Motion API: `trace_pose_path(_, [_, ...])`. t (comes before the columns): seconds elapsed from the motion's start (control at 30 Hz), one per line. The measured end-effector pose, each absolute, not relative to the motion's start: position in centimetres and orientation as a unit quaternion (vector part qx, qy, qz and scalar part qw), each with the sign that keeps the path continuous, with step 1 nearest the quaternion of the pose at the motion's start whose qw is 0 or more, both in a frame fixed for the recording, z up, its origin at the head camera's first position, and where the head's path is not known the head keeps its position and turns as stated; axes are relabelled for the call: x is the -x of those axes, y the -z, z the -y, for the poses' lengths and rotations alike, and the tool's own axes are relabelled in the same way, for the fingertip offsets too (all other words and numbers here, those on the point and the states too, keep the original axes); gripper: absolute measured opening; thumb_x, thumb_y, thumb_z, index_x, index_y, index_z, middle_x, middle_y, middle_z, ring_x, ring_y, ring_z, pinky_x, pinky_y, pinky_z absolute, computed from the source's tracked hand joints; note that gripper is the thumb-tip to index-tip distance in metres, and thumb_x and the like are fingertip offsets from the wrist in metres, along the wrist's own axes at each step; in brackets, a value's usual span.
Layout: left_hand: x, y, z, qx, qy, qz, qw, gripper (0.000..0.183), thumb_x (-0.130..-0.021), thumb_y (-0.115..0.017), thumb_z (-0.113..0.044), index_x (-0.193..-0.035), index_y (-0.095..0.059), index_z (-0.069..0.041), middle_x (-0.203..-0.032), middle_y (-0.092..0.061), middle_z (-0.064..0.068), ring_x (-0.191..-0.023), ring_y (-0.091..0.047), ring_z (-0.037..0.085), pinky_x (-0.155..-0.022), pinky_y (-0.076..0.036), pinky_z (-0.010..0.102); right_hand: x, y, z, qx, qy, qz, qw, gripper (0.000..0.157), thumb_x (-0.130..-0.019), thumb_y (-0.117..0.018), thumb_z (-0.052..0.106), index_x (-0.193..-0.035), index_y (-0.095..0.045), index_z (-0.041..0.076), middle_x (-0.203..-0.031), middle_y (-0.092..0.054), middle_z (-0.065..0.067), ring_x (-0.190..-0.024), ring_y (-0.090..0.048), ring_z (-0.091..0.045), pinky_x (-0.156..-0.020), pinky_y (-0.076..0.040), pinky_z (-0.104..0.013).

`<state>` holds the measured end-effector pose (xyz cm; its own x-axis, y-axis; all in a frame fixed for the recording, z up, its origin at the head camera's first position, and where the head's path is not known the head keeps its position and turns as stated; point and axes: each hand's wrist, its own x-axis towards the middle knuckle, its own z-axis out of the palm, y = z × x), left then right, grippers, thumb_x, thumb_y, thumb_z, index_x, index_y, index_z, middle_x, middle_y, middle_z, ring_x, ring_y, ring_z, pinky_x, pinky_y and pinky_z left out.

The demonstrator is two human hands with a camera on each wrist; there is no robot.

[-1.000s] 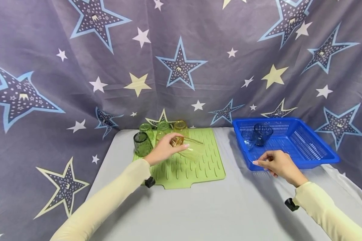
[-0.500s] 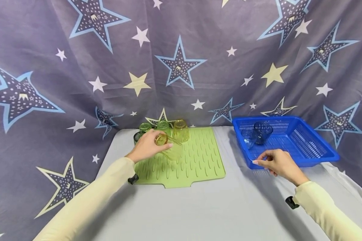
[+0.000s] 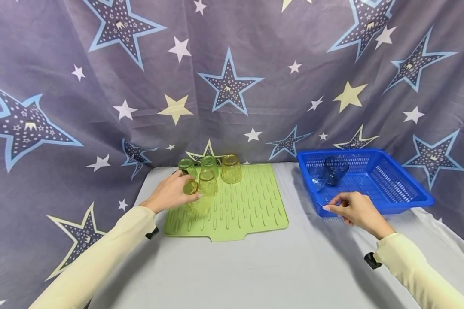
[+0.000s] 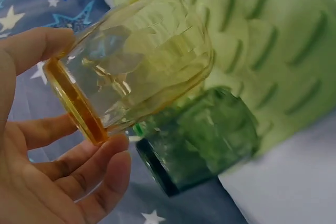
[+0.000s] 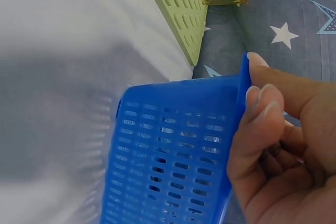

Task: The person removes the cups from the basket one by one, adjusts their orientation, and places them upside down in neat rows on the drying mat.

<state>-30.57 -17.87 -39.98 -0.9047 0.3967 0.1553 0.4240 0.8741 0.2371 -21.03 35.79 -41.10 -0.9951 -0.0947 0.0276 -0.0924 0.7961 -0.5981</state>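
Note:
My left hand (image 3: 166, 193) grips a yellow glass (image 4: 142, 61) around its thick base, which is turned up. Its mouth points down, slightly tilted, over the left front of the green drying mat (image 3: 255, 206). Close beside it in the left wrist view stands an upturned dark green glass (image 4: 205, 140); my hand hides most of it from the head view. At the right, my right hand (image 3: 357, 210) pinches the near left rim of a blue plastic basket (image 5: 173, 150) between thumb and fingers.
Upturned on the mat are a green glass (image 3: 187, 165), a lighter green glass (image 3: 209, 164), a yellow glass (image 3: 231, 171) and another yellow glass (image 3: 208, 184). The basket holds a dark blue glass (image 3: 337, 171) and a pale blue glass (image 3: 318, 178). A starry curtain (image 3: 232, 128) hangs behind.
My left hand has carried the yellow glass leftward across the mat and tipped it more upright, base up. The right hand has stayed at the basket rim.

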Motion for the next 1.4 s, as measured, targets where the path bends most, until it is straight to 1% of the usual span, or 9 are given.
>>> trace_pose_path(0.07, [30.4, 40.1, 18.3, 0.211, 0.124, 0.969, 0.044, 0.073, -0.085, -0.078, -0.054, -0.137, -0.064, -0.004, -0.105, -0.057, 0.01, -0.082, -0.051, 0.023, -0.065, -0.046, 0.04, 20.9, 41.0, -35.8, 0.053, 0.317, -0.947, -0.004, 0.035, -0.092, -0.078, 0.045, -0.1, -0.075, 0.011, -0.061, -0.061, -0.006, -0.049, -0.057, -0.018, -0.043, -0.047, -0.031])
trace_pose_path(0.2, [30.4, 40.5, 19.2, 0.212, 0.106, 0.971, 0.036, 0.071, -0.084, -0.079, -0.054, -0.133, -0.067, -0.004, -0.111, -0.06, 0.012, -0.091, -0.056, 0.025, -0.072, -0.052, 0.046, 20.7, 41.0, -35.8, 0.054, 0.317, -0.947, -0.011, 0.039, -0.091, -0.077, 0.048, -0.101, -0.074, 0.01, -0.062, -0.062, -0.006, -0.05, -0.057, -0.018, -0.044, -0.047, -0.031])
trace_pose_path(0.33, [30.3, 41.0, 19.8, 0.213, 0.097, 0.972, 0.033, 0.067, -0.082, -0.082, -0.052, -0.128, -0.07, -0.005, -0.109, -0.061, 0.013, -0.092, -0.057, 0.027, -0.075, -0.053, 0.049, 20.6, 41.0, -35.8, 0.043, 0.313, -0.949, -0.007, 0.039, -0.091, -0.077, 0.049, -0.101, -0.074, 0.011, -0.062, -0.062, -0.005, -0.05, -0.057, -0.017, -0.045, -0.047, -0.03])
trace_pose_path(0.47, [30.2, 41.4, 20.4, 0.197, 0.108, 0.974, 0.028, 0.067, -0.078, -0.087, -0.047, -0.126, -0.065, -0.005, -0.107, -0.062, 0.014, -0.089, -0.059, 0.028, -0.076, -0.054, 0.051, 20.5, 41.3, -35.8, 0.041, 0.31, -0.95, -0.004, 0.038, -0.091, -0.077, 0.049, -0.1, -0.074, 0.012, -0.061, -0.061, -0.004, -0.049, -0.057, -0.017, -0.044, -0.046, -0.031])
trace_pose_path(0.6, [30.1, 41.2, 20.6, 0.178, 0.125, 0.976, 0.017, 0.067, -0.076, -0.089, -0.044, -0.122, -0.058, -0.008, -0.108, -0.062, 0.015, -0.086, -0.061, 0.03, -0.073, -0.055, 0.054, 20.7, 41.4, -35.7, 0.045, 0.315, -0.948, -0.008, 0.039, -0.091, -0.077, 0.049, -0.1, -0.074, 0.011, -0.061, -0.061, -0.006, -0.049, -0.056, -0.018, -0.043, -0.046, -0.031])
trace_pose_path(0.97, [29.8, 40.7, 20.7, 0.175, 0.107, 0.979, 0.01, 0.065, -0.075, -0.09, -0.044, -0.121, -0.06, -0.01, -0.108, -0.062, 0.016, -0.088, -0.062, 0.033, -0.073, -0.053, 0.056, 20.5, 41.2, -35.6, 0.053, 0.313, -0.948, -0.017, 0.038, -0.091, -0.077, 0.047, -0.101, -0.075, 0.01, -0.06, -0.06, -0.003, -0.048, -0.056, -0.018, -0.043, -0.045, -0.031])
trace_pose_path(1.1, [29.6, 40.5, 20.8, 0.176, 0.108, 0.978, 0.009, 0.07, -0.075, -0.091, -0.048, -0.124, -0.061, -0.009, -0.109, -0.06, 0.017, -0.087, -0.061, 0.033, -0.074, -0.054, 0.055, 20.7, 41.1, -35.5, 0.052, 0.311, -0.949, -0.015, 0.038, -0.091, -0.078, 0.046, -0.101, -0.075, 0.01, -0.059, -0.059, -0.002, -0.048, -0.056, -0.018, -0.043, -0.046, -0.031])
trace_pose_path(1.2, [29.5, 40.5, 21.0, 0.173, 0.117, 0.978, 0.005, 0.075, -0.075, -0.09, -0.053, -0.127, -0.061, -0.008, -0.109, -0.058, 0.015, -0.084, -0.06, 0.03, -0.074, -0.054, 0.052, 20.9, 41.0, -35.6, 0.046, 0.315, -0.948, -0.003, 0.037, -0.091, -0.078, 0.046, -0.101, -0.075, 0.01, -0.06, -0.06, -0.003, -0.048, -0.057, -0.019, -0.044, -0.047, -0.031])
trace_pose_path(1.4, [29.4, 40.6, 21.1, 0.174, 0.129, 0.976, 0.008, 0.083, -0.075, -0.081, -0.068, -0.128, -0.061, -0.008, -0.107, -0.057, 0.014, -0.078, -0.058, 0.026, -0.068, -0.054, 0.047, 21.1, 40.6, -35.7, 0.031, 0.331, -0.942, 0.032, 0.041, -0.091, -0.078, 0.048, -0.103, -0.074, 0.009, -0.061, -0.061, -0.005, -0.05, -0.057, -0.02, -0.045, -0.048, -0.032])
